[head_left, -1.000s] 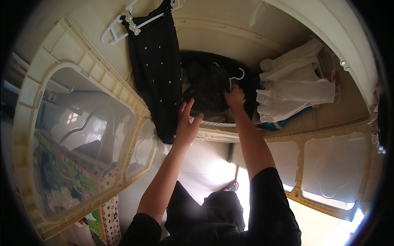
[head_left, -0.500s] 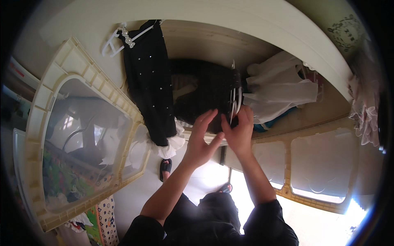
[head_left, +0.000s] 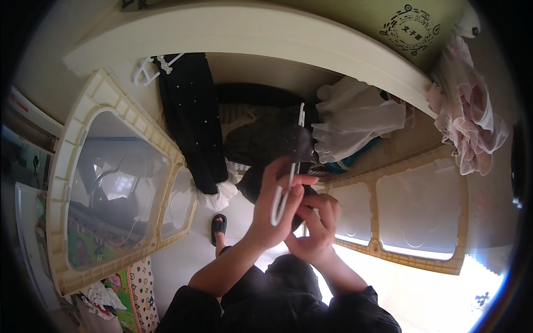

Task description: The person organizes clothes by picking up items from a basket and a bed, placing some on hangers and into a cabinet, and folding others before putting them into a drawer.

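Note:
My left hand (head_left: 267, 213) is wrapped round a white clothes hanger (head_left: 275, 211) in front of the open wardrobe. A dark, partly sheer garment (head_left: 297, 145) hangs along the hanger, and its folds run down between my hands. My right hand (head_left: 317, 225) is closed with bent fingers on a dark fold of that garment, just right of the hanger. The palm side and fingertips of my right hand are partly hidden.
An open wardrobe door (head_left: 60, 183) with a clear panel stands at left; another door (head_left: 375, 216) is at right. Black dotted trousers (head_left: 189, 116) hang at the left, white clothing (head_left: 355, 119) inside at right. Pink frilly clothing (head_left: 466, 111) hangs outside at far right.
Both hands have come nearer to me, bringing the hanger and dark garment out from the wardrobe's middle. My left hand, open before, has closed on the hanger.

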Motion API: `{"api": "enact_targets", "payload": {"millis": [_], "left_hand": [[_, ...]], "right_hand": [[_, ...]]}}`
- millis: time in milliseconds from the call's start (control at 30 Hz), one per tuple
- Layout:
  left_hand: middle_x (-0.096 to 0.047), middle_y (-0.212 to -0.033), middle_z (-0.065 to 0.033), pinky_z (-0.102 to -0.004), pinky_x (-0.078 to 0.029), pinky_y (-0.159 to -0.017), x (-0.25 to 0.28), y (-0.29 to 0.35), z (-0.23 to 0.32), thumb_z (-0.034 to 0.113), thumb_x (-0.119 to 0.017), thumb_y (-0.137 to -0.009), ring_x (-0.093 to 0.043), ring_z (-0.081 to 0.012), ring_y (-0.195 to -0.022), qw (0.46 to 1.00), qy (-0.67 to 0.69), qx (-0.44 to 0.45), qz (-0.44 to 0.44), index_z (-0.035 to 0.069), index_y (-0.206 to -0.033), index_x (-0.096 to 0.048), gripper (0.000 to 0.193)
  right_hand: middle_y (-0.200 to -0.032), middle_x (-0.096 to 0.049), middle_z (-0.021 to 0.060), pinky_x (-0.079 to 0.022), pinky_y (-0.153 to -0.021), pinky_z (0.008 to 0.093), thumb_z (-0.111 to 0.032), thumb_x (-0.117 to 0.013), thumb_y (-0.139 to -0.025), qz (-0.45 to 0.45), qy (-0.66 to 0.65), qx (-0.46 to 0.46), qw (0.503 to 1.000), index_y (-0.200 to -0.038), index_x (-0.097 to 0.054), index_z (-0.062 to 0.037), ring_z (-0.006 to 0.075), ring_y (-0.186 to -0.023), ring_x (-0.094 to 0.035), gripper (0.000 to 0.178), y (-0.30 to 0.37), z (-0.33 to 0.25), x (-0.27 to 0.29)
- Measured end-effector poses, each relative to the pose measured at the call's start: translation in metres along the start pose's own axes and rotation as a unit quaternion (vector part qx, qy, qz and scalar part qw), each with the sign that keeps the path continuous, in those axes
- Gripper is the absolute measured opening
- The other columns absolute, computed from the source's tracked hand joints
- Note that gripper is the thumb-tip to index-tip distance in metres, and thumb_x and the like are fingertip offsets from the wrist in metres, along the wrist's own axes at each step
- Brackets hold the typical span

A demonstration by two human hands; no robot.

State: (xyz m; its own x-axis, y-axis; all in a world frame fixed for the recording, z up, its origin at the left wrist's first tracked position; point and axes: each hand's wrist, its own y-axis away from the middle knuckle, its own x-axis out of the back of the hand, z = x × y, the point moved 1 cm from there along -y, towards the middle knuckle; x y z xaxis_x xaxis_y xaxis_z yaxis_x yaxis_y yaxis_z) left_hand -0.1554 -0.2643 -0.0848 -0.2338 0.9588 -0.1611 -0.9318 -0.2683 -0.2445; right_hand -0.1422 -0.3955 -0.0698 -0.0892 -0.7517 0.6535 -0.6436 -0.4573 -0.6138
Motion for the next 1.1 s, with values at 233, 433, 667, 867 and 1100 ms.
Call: {"api": "enact_targets", "payload": {"millis": [233,433,667,867,1100], "left_hand": [[-0.026,-0.158,-0.0209,-0.0456,-0.033,-0.119,-0.036,0.007,0.017,0.019,-0.065,-0.101,-0.034,-0.0365,-0.146,0.988,-0.031,-0.107,-0.104,0.008,-0.14,-0.064,0.041],[-0.03,-0.159,-0.0249,-0.0481,-0.031,-0.12,-0.056,-0.007,-0.018,0.02,-0.066,-0.099,-0.036,-0.0421,-0.145,0.988,-0.057,-0.119,-0.087,0.01,-0.153,-0.051,0.057],[-0.024,-0.166,-0.027,-0.0517,-0.029,-0.122,-0.058,-0.016,-0.103,0.026,-0.061,-0.101,-0.033,-0.0466,-0.15,0.992,-0.107,-0.04,-0.058,0.012,-0.164,-0.033,0.069],[-0.032,-0.163,-0.0292,-0.0517,-0.031,-0.122,-0.083,-0.021,-0.166,0.03,-0.054,-0.105,-0.036,-0.0479,-0.148,0.997,-0.04,-0.053,-0.042,0.008,-0.164,-0.029,0.068],[-0.033,-0.163,-0.0292,-0.0497,-0.031,-0.123,-0.103,-0.045,-0.179,0.032,-0.051,-0.107,-0.035,-0.0455,-0.15,0.997,-0.017,-0.02,-0.069,0.005,-0.165,-0.025,0.068]], "right_hand": [[-0.104,-0.068,0.0133,-0.052,-0.082,0.0394,-0.018,-0.073,-0.088,0.026,-0.224,-0.136,0.965,-0.102,-0.067,-0.0028,0.0303,-0.092,-0.065,0.022,0.024,0.017,0.055],[-0.1,-0.069,0.008,-0.049,-0.081,0.0278,-0.024,-0.066,-0.1,0.015,-0.253,-0.253,0.934,-0.108,-0.061,0.0,0.0133,-0.09,-0.063,0.026,0.021,0.036,0.078],[-0.096,-0.066,0.0033,-0.048,-0.077,0.0242,-0.017,-0.058,-0.102,0.068,-0.354,-0.351,0.864,-0.113,-0.064,-0.0018,0.0102,-0.086,-0.061,0.02,-0.031,0.082,0.081],[-0.107,-0.07,0.0081,-0.054,-0.083,0.03,-0.024,-0.061,-0.102,0.15,-0.373,-0.317,0.859,-0.121,-0.067,-0.0008,0.016,-0.098,-0.067,0.031,-0.096,0.118,0.076],[-0.112,-0.07,0.0079,-0.054,-0.086,0.032,-0.022,-0.065,-0.1,0.2,-0.292,-0.286,0.89,-0.126,-0.067,0.0004,0.017,-0.1,-0.066,0.034,-0.16,0.148,0.078]]}}
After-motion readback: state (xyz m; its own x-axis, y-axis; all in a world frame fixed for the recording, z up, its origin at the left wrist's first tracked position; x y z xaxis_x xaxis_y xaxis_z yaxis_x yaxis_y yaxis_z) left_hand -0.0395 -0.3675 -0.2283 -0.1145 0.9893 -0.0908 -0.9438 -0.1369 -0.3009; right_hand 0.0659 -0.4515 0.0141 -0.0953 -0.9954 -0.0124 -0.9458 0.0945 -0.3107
